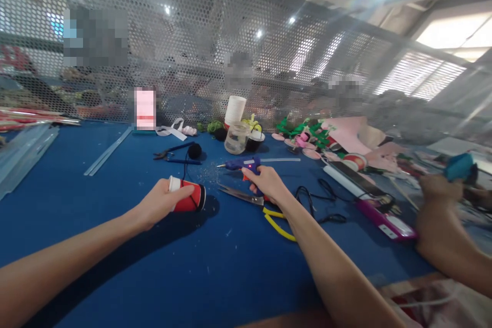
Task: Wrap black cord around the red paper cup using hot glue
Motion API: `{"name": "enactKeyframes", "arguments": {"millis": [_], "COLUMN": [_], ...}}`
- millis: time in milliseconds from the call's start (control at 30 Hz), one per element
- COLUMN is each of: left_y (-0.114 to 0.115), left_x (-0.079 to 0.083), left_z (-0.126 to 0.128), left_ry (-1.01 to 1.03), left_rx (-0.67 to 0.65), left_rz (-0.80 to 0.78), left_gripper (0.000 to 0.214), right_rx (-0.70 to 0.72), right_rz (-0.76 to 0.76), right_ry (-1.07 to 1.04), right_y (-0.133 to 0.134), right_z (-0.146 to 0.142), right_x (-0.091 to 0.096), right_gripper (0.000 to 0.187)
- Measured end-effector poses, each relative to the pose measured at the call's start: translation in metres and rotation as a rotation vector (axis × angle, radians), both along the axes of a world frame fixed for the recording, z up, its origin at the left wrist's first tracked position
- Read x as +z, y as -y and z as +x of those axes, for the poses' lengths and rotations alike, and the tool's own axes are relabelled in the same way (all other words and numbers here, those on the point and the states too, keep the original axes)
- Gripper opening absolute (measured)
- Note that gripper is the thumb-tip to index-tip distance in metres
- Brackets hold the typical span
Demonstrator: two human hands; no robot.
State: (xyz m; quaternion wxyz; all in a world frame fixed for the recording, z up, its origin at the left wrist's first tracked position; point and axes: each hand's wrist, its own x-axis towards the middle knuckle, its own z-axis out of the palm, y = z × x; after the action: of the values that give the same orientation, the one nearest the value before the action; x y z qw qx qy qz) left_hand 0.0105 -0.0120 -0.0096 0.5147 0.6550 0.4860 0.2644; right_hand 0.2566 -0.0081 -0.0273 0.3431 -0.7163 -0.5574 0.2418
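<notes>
Tilted on its side, a red and white paper cup (189,197) with a black band is gripped in my left hand (163,199). Black yarn runs from the cup up to a small black ball (195,151) on the blue table. My right hand (267,183) is wrapped round the handle of a blue glue gun (246,164), whose nozzle points left and whose small light glows red. A clear glue stick (280,160) sticks out of its back. Just beneath the gun lie scissors (242,195), partly covered by my hand, and yellow handles (279,225) show by my wrist.
Pliers (172,154) lie near the black ball. A clear jar (236,138) and stacked white cups (236,110) stand at the back. A purple power strip (388,220) with black cords lies right, near another person's arm (442,215). A perforated metal screen (184,36) borders the table.
</notes>
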Motion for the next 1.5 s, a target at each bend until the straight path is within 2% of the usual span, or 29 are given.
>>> {"name": "enactKeyframes", "arguments": {"millis": [200,333,400,433,533,567,633,700,767,867,967,1100,1233,1367,1500], "left_y": [0.007,0.012,0.013,0.013,0.012,0.012,0.012,0.012,0.013,0.013,0.012,0.012,0.013,0.013,0.012], "left_x": [0.006,0.011,0.011,0.011,0.008,0.007,0.005,0.004,0.004,0.003,0.002,0.006,0.013,0.016,0.016], "left_z": [0.003,0.006,0.006,0.006,0.004,0.003,0.003,0.003,0.004,0.004,0.003,0.003,0.004,0.005,0.006], "left_ry": [-0.038,-0.075,-0.087,-0.089,-0.103,-0.108,-0.120,-0.132,-0.145,-0.202,-0.252,-0.208,-0.096,0.018,0.103], "left_rx": [-0.061,-0.066,-0.073,-0.084,-0.136,-0.151,-0.170,-0.188,-0.209,-0.159,-0.100,-0.124,-0.161,-0.084,-0.015], "left_rz": [0.044,0.062,0.070,0.076,0.119,0.142,0.198,0.245,0.267,0.280,0.284,0.262,0.147,-0.020,-0.151], "left_gripper": [0.034,0.034,0.034,0.033,0.033,0.033,0.031,0.027,0.024,0.026,0.030,0.029,0.028,0.026,0.026], "right_rx": [-0.019,-0.099,-0.058,0.011,0.526,0.622,0.668,0.630,0.526,0.414,0.439,0.445,0.368,0.323,0.317], "right_rz": [-0.039,0.044,0.118,0.152,0.261,0.281,0.314,0.322,0.331,0.355,0.373,0.391,0.311,0.276,0.312], "right_ry": [0.137,0.313,0.359,0.366,0.241,0.210,0.207,0.159,0.060,-0.039,-0.043,-0.056,-0.284,-0.570,-0.631], "right_y": [-0.009,-0.002,0.006,0.010,0.022,0.025,0.030,0.032,0.032,0.032,0.032,0.033,0.031,0.028,0.025], "right_z": [0.003,-0.005,-0.018,-0.027,-0.057,-0.067,-0.086,-0.100,-0.109,-0.114,-0.113,-0.108,-0.098,-0.090,-0.087], "right_x": [-0.006,0.005,0.014,0.018,0.031,0.034,0.037,0.036,0.032,0.026,0.025,0.028,0.031,0.031,0.029], "right_gripper": [0.036,0.033,0.028,0.026,0.029,0.028,0.025,0.021,0.015,0.004,0.008,0.010,0.008,0.005,0.008]}}
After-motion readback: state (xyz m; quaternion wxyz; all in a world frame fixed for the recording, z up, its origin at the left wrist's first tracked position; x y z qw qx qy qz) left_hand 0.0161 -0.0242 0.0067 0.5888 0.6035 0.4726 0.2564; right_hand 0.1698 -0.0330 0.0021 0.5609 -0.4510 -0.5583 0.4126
